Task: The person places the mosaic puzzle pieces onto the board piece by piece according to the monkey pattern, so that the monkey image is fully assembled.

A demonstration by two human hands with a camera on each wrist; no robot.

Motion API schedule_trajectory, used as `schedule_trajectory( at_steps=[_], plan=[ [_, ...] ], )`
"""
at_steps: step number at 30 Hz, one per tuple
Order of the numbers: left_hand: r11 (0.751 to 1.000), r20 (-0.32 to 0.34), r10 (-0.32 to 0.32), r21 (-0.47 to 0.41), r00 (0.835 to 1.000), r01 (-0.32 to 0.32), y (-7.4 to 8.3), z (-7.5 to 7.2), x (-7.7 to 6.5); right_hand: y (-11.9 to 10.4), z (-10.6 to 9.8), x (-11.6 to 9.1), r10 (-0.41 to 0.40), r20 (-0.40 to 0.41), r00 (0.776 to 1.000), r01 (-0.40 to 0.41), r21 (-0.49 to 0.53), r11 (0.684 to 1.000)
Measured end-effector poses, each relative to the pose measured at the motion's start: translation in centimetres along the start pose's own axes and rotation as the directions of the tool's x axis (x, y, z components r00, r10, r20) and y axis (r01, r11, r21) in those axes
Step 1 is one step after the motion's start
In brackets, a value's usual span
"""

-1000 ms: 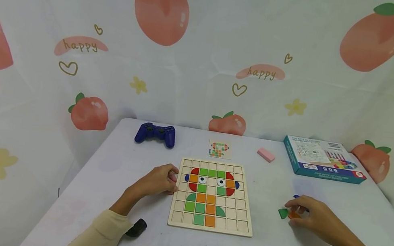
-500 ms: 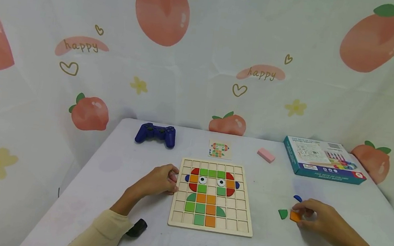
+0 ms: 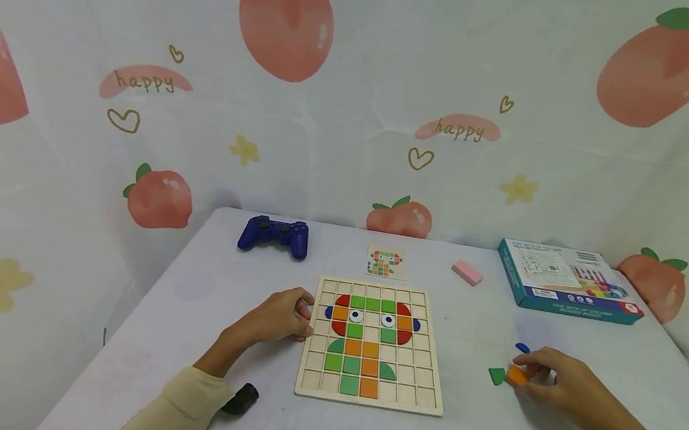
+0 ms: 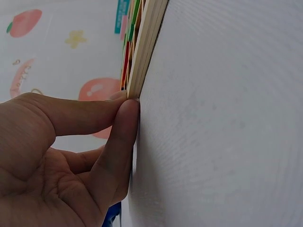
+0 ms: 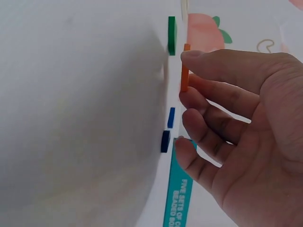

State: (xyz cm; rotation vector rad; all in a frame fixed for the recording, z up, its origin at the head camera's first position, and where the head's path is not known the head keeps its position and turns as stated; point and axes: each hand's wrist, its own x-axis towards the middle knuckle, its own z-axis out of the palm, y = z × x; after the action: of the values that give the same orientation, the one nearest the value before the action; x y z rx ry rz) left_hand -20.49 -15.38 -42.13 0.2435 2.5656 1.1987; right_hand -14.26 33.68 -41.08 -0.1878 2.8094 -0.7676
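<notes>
A wooden grid board (image 3: 400, 397) lies on the table with coloured tiles set in its cells, forming a figure with two eye tiles. My left hand (image 3: 277, 315) pinches the board's left edge between thumb and finger, as the left wrist view (image 4: 71, 151) shows closely. At the right, my right hand (image 3: 564, 382) pinches an orange square tile (image 3: 516, 376) by its edges. In the right wrist view the orange tile (image 5: 185, 68) is held just off the table. A green quarter-round tile (image 3: 496, 376) lies beside it. Two blue tiles (image 5: 171, 118) lie near the fingers.
Behind the board lies a small pattern card (image 3: 386, 262). A pink eraser-like block (image 3: 468, 272) and a teal game box (image 3: 573, 282) stand back right. A blue game controller (image 3: 275, 235) sits back left. A printed cloth hangs behind the table.
My right hand has shifted slightly right, uncovering a blue tile, and has taken hold of the orange tile, which now tilts up. My left hand stays at the board.
</notes>
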Motion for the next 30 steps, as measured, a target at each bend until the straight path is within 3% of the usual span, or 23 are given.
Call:
schedule_trajectory(
  at_steps=[6, 13, 30],
  plan=[
    [1.000, -0.002, -0.002, 0.003, 1.000, 0.002, 0.1, 0.0, 0.0, -1.2, 0.5, -0.1, -0.092, -0.048, 0.995, 0.091, -0.011, 0.996],
    [1.000, -0.003, -0.006, 0.002, 1.000, 0.006, 0.2, 0.0, -0.1, -3.1, 1.5, 0.8, -0.153, -0.046, 0.987, 0.154, 0.015, 0.988],
    [1.000, -0.002, 0.009, -0.008, 1.000, -0.009, 0.1, 0.1, -0.1, -8.9, 4.0, 3.5, -0.265, 0.042, 0.963, 0.264, 0.033, 0.964]
  ],
)
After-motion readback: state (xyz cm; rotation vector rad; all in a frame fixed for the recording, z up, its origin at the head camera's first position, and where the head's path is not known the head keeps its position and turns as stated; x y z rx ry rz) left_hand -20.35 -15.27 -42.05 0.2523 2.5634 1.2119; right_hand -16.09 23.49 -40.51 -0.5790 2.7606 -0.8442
